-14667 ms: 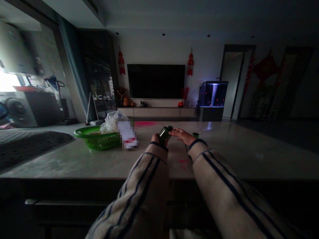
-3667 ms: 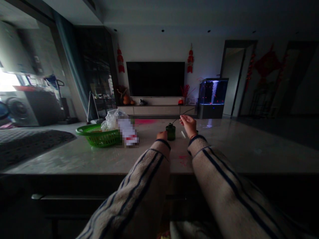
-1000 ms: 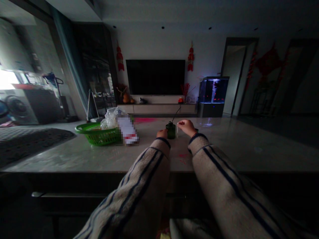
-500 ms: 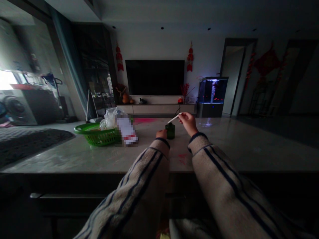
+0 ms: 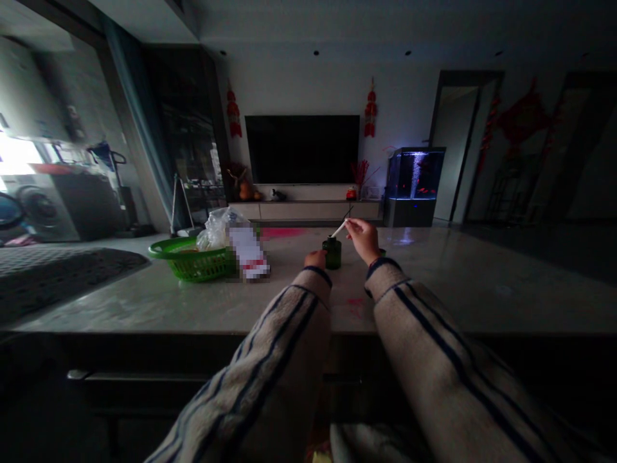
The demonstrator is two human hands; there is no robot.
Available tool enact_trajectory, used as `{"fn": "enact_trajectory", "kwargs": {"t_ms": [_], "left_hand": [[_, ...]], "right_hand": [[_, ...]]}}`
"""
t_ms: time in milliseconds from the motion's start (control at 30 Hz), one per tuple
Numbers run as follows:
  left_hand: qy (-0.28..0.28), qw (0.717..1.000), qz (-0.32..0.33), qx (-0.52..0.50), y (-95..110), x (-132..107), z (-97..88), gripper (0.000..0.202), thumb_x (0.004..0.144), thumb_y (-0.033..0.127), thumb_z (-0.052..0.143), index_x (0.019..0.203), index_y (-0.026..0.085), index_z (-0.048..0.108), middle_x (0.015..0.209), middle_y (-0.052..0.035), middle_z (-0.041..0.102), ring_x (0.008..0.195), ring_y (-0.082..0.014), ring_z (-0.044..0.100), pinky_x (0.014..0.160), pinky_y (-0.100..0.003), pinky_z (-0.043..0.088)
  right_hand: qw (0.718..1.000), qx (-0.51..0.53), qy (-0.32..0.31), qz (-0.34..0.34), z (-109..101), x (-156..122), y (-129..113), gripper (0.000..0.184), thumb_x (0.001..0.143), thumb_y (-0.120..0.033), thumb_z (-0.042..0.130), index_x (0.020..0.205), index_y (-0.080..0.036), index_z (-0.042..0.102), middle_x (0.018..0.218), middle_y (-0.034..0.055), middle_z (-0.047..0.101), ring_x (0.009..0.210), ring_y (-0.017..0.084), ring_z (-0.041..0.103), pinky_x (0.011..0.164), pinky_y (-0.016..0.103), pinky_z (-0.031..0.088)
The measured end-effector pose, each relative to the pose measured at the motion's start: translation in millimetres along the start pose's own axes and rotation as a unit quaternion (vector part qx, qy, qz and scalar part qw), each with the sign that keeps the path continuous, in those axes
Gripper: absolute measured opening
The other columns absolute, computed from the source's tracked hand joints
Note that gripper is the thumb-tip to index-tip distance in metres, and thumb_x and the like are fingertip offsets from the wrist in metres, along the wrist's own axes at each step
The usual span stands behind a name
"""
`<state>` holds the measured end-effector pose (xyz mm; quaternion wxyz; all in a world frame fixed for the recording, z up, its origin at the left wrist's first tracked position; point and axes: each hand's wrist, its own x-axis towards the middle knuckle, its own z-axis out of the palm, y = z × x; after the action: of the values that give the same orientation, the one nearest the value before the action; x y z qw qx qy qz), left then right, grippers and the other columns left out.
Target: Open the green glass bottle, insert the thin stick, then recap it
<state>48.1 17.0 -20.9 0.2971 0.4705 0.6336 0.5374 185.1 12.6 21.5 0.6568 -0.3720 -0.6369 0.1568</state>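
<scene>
A small dark green glass bottle stands upright on the pale table. My left hand is closed on its left side, with most of the fingers hidden. My right hand, above and to the right of the bottle, pinches a thin white stick. The stick slants down to the left, and its lower end is at the bottle's mouth; whether it is inside I cannot tell. Partly hidden behind my right wrist is a small green thing.
On the left of the table sits a green plastic basket with a clear plastic bag. A blurred-out white and red item leans beside it. Beyond the table are a television and a lit fish tank.
The view has shifted slightly. The white stick is steeper, its lower end now at the bottle's mouth. The green thing behind my right wrist has come into view.
</scene>
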Motion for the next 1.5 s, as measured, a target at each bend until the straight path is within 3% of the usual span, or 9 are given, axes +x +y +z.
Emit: {"fn": "enact_trajectory", "kwargs": {"t_ms": [367,533,800,967,1233,1500], "left_hand": [[-0.005,0.999,-0.049,-0.005,1.7,-2.0,-1.2,0.012,0.069,0.025,0.053,0.075,0.015,0.058,0.09,-0.0097,0.064,0.086,-0.0209,0.061,0.06,-0.025,0.046],[-0.009,0.999,-0.048,-0.006,3.2,-4.3,-1.3,0.01,0.07,0.023,0.052,0.073,0.015,0.058,0.088,-0.0094,0.065,0.083,-0.019,0.062,0.059,-0.024,0.045],[-0.019,0.998,-0.053,0.005,5.5,-6.6,-2.5,0.012,0.071,0.023,0.05,0.074,0.016,0.06,0.09,-0.0096,0.065,0.086,-0.0198,0.061,0.06,-0.026,0.046],[-0.017,0.998,-0.06,0.005,7.0,-8.4,-1.9,0.011,0.071,0.023,0.05,0.073,0.016,0.058,0.094,-0.0102,0.065,0.088,-0.0206,0.06,0.061,-0.026,0.046],[-0.017,0.998,-0.058,0.004,8.4,-11.2,-2.7,0.012,0.071,0.023,0.05,0.074,0.016,0.059,0.092,-0.0098,0.065,0.086,-0.02,0.061,0.061,-0.026,0.046],[-0.016,0.999,-0.033,0.026,8.2,-12.4,-2.8,0.019,0.072,0.024,0.048,0.081,0.013,0.061,0.092,-0.0114,0.066,0.085,-0.0195,0.062,0.061,-0.026,0.047]], "right_hand": [[0.997,-0.08,0.0,0.018,9.7,9.9,3.1,0.035,0.075,-0.043,0.05,0.088,-0.013,0.063,0.078,0.0072,0.068,0.067,0.014,0.063,0.06,0.022,0.048],[0.989,-0.14,-0.04,0.026,15.0,13.9,-0.1,0.031,0.074,-0.043,0.051,0.083,-0.016,0.064,0.068,0.0041,0.067,0.064,0.013,0.062,0.058,0.02,0.045],[0.962,-0.25,-0.1,0.049,21.6,13.7,-1.5,0.022,0.071,-0.038,0.055,0.075,-0.019,0.067,0.073,0.0037,0.068,0.068,0.014,0.063,0.059,0.021,0.043],[0.953,-0.279,-0.103,0.053,25.2,12.9,-3.7,0.017,0.067,-0.036,0.058,0.071,-0.021,0.067,0.076,0.0044,0.068,0.073,0.016,0.063,0.063,0.023,0.044],[0.969,-0.219,-0.075,0.09,25.9,13.3,2.6,0.017,0.063,-0.033,0.059,0.071,-0.02,0.066,0.072,0.0024,0.067,0.071,0.015,0.062,0.065,0.023,0.045],[0.984,-0.076,-0.089,0.135,25.4,12.1,18.9,0.025,0.063,-0.035,0.059,0.077,-0.014,0.064,0.07,0.0027,0.064,0.054,0.009,0.055,0.052,0.019,0.045]]}}
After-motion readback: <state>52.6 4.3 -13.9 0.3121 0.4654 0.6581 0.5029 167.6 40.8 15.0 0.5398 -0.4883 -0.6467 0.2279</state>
